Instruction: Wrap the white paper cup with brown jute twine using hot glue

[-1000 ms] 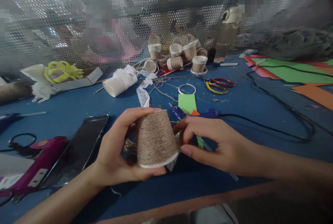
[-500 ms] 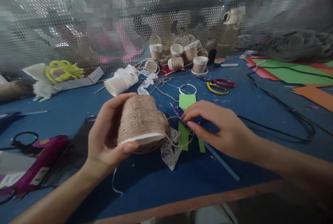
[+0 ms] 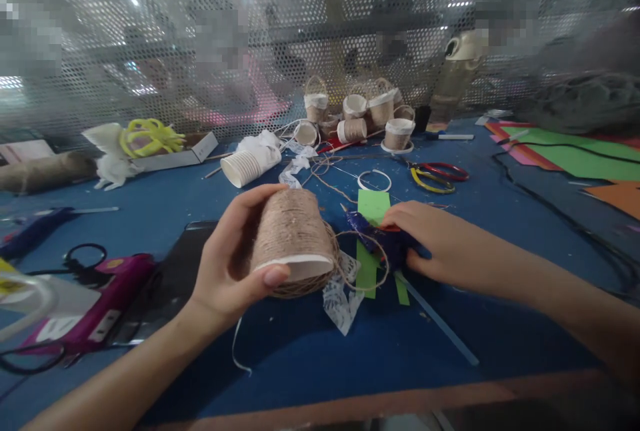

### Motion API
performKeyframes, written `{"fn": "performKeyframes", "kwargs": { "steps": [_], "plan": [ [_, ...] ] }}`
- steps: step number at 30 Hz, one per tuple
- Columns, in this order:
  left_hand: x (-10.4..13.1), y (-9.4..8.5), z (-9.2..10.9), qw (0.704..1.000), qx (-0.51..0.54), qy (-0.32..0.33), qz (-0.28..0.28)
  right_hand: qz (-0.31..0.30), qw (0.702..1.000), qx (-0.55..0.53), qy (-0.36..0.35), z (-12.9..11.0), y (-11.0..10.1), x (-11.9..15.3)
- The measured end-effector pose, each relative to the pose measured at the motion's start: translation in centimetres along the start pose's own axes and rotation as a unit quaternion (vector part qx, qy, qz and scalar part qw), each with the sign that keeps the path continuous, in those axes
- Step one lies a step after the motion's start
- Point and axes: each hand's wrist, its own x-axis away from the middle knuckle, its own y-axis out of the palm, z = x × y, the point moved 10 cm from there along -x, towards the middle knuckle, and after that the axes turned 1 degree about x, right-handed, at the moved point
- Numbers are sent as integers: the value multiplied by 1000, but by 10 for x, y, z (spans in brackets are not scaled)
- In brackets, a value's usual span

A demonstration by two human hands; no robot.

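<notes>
My left hand (image 3: 235, 254) is closed around a paper cup wrapped in jute twine (image 3: 293, 227), tilted with its white rim toward me. Behind and under the cup lies a coil of twine (image 3: 300, 289), and a loose loop of it curves out to the right. My right hand (image 3: 425, 241) is closed on a blue glue gun (image 3: 395, 247) that lies on the table, its tip pointing left. A clear glue stick (image 3: 440, 321) sticks out of the gun's back. Green paper strips (image 3: 373, 201) lie beneath the gun, and a scrap of white lace (image 3: 343, 301) lies between the hands.
Small twine-covered baskets (image 3: 383, 111) stand at the back by the perforated metal screen. Scissors (image 3: 435, 177), a white ring (image 3: 374, 181) and stacked paper cups (image 3: 245, 165) lie ahead. A magenta device (image 3: 113, 297) is at left, coloured paper (image 3: 565, 144) at right.
My right hand has moved from the glue gun's front, with the twine near its fingers, back to the gun's body. The twine loop now hangs free. The view has shifted slightly left.
</notes>
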Motion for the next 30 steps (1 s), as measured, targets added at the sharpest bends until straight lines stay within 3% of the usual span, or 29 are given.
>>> {"fn": "performKeyframes", "kwargs": {
  "steps": [3, 11, 19, 24, 27, 30],
  "plan": [
    [0, 3, 2, 1000, -5, -2, -8, -36, 998, 17, 41, 5, 4, -2],
    [0, -8, -12, 998, 26, -48, 20, -38, 998, 4, 56, 10, 1, 3],
    [-4, -17, -22, 983, 108, -108, 100, -49, 995, -19, 88, 13, -11, 1],
    [-12, -35, -36, 944, 200, -145, 216, 32, 996, -7, 89, 14, -22, 1],
    [-13, -33, -44, 944, 197, -167, 203, 85, 993, 4, 87, 17, -30, 2],
    [-8, -19, -49, 958, 155, -203, 133, 152, 981, 2, 117, 24, -45, 6]
  ]
}}
